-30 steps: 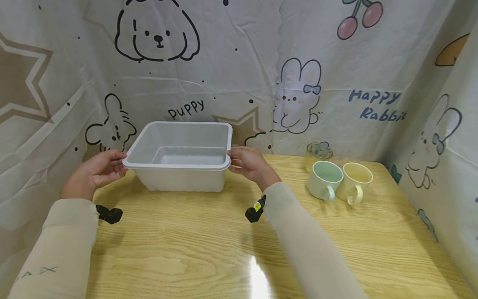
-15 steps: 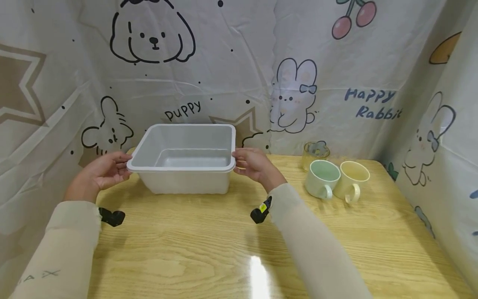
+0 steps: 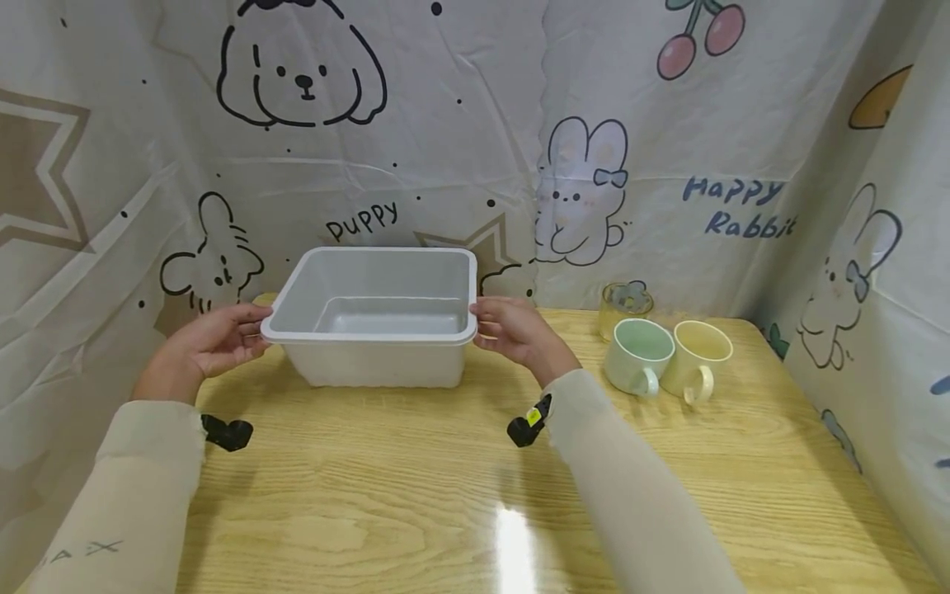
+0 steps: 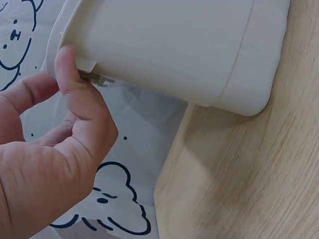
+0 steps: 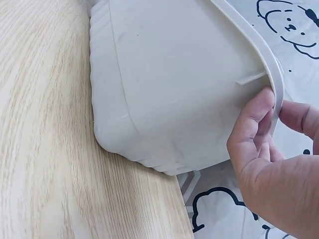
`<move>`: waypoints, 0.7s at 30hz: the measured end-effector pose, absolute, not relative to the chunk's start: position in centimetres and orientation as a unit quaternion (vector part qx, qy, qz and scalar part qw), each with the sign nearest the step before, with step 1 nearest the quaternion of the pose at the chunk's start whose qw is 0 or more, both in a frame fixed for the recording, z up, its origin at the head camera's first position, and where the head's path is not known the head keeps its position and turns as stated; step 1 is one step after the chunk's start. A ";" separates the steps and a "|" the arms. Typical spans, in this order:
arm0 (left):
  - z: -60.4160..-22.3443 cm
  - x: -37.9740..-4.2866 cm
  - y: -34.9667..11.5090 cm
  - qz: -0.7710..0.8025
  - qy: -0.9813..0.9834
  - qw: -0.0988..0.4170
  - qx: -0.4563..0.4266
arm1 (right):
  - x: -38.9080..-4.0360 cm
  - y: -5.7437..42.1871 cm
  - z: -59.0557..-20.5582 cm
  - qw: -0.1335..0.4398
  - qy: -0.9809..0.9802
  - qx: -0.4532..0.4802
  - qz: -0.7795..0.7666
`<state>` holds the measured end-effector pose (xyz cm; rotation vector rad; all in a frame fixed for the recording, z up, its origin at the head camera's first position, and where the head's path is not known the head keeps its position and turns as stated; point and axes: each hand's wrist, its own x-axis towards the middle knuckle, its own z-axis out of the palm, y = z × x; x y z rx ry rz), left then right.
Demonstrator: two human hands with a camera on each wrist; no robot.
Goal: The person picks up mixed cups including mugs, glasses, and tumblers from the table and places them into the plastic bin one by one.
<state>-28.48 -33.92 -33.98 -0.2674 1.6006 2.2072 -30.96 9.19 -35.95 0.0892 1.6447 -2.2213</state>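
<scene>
An off-white plastic bin with a broad rim stands at the back left of the table in the head view, its inside bare. My left hand pinches the rim at its left end. At the other end my right hand pinches the rim too. In the left wrist view, the thumb of the left hand presses under the lip of the bin. The right wrist view has the right hand gripping the rim of the bin between thumb and fingers.
On the wooden table, right of the bin, stand a green mug and a yellow mug side by side. A yellowish clear glass is behind them. A printed cloth hangs along the back and sides.
The bin has shifted to the right along the table, closer to the mugs. Both hands have moved with it, keeping their hold on the rim. The mugs and glass have stayed put.
</scene>
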 end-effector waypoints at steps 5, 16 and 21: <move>-34.2 -28.6 -33.5 0.789 0.573 0.205 -0.086 | -30.9 9.8 -36.1 0.183 0.584 0.026 -0.790; -34.4 -28.7 -32.3 0.792 0.567 0.213 -0.075 | -30.4 11.2 -36.4 0.174 0.588 0.010 -0.790; -34.2 -28.4 -31.6 0.783 0.582 0.209 -0.065 | -30.1 11.8 -36.4 0.170 0.592 0.010 -0.788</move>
